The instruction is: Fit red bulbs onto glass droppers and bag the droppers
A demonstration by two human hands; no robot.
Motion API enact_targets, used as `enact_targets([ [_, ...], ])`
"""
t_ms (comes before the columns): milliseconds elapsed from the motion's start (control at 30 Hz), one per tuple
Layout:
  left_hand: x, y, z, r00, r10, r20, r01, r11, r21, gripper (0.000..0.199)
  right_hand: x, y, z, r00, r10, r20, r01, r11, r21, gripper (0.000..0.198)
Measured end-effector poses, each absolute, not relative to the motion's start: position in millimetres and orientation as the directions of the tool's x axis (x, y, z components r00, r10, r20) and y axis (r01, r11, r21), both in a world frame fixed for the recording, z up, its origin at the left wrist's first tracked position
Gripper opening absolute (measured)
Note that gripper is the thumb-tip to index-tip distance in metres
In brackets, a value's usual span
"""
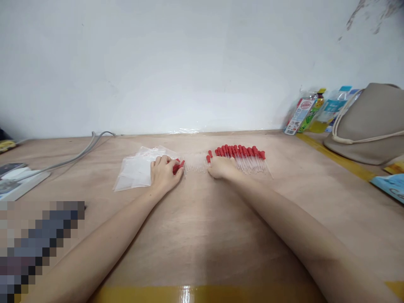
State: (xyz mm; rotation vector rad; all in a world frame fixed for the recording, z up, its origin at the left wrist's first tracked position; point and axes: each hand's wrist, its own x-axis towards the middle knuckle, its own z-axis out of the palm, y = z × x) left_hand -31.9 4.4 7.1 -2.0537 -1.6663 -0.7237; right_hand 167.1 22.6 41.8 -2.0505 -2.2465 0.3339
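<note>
Yellow tape [142, 293] lines the wooden table's [176, 244] near edge. Farther off, the left hand [166, 171] curls over red bulbs [177, 166], right of clear plastic bags [134, 169]. Clear tubes [196, 163] lie between it and the right hand [222, 167], with red-topped droppers [243, 152] rowed rightward. Whether either hand's fingers are clamped, I cannot tell.

The bulbs [235, 150] right of centre are bright red, their tubes [252, 164] clear. The bags [134, 171] left of centre are translucent white, the table [195, 235] light wood-brown with yellow tape [142, 293] along the bottom, the wall [158, 67] white, smudged brown upper right.
</note>
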Motion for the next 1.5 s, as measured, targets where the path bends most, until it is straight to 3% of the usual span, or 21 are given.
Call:
enact_targets([
  [100, -33, 7, 6, 0.172, 0.769, 0.615, 0.976, -0.217, -0.002, 0.018, 175, 31, 44, -0.058, 0.995, -0.080, 0.966, 0.036, -0.255, 0.022],
  [267, -32, 7, 6, 0.173, 0.766, 0.619, 0.976, -0.217, -0.004, 0.017, 185, 50, 37, 0.061, 0.995, 0.074, 0.951, -0.036, -0.306, 0.026],
  [400, -31, 5, 5, 0.157, 0.749, 0.643, 0.975, -0.222, 0.020, 0.017, 184, 58, 27, 0.086, 0.983, 0.161, 0.966, -0.043, -0.254, 0.035],
  [567, -30, 6, 5, 0.138, 0.730, 0.670, 0.972, -0.230, 0.050, 0.014, 177, 55, 23, -0.025, 0.961, 0.277, 0.985, 0.071, -0.158, 0.032],
  [700, -26, 1, 8, 0.142, 0.662, 0.736, 0.956, -0.285, 0.072, 0.012, 167, 51, 20, -0.087, 0.964, 0.253, 0.979, 0.130, -0.159, 0.030],
  [800, -19, -11, 10, 0.224, 0.616, 0.755, 0.900, -0.428, 0.081, 0.012, 162, 50, 18, -0.072, 0.975, 0.210, 0.979, 0.109, -0.173, 0.029],
  [967, -7, -28, 10, 0.479, 0.646, 0.594, 0.753, -0.650, 0.100, 0.005, 159, 50, 20, -0.031, 0.987, 0.156, 0.979, 0.061, -0.194, 0.026],
  [1200, -3, -25, 5, 0.460, 0.721, 0.519, 0.751, -0.627, 0.206, 0.024, 155, 48, 22, -0.062, 0.994, 0.094, 0.980, 0.079, -0.183, 0.024],
  [1367, -5, -19, -1, 0.469, 0.730, 0.497, 0.739, -0.633, 0.231, 0.018, 153, 43, 22, -0.074, 0.992, 0.098, 0.982, 0.089, -0.165, 0.021],
  [1500, -5, -19, -2, 0.489, 0.719, 0.493, 0.717, -0.653, 0.241, 0.015, 160, 33, 23, -0.053, 0.971, 0.234, 0.973, 0.103, -0.206, 0.026],
])
